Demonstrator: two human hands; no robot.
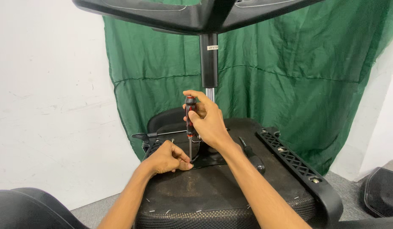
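My right hand [209,121] grips a screwdriver with a red-and-black handle [189,111], held upright with its shaft pointing down onto the black metal plate [211,160] on the underside of an upturned office chair seat [213,186]. My left hand [169,157] rests on the seat bottom, fingers pinched beside the screwdriver tip. The gas-lift cylinder [209,63] rises from the plate to the chair's star base [196,15] overhead.
A second black-handled screwdriver [252,156] lies on the seat bottom to the right. A black armrest [302,171] runs along the seat's right edge, a lever [162,135] sticks out left. Green cloth [290,85] hangs behind; black chair parts lie at the bottom left [31,208] and right [383,193].
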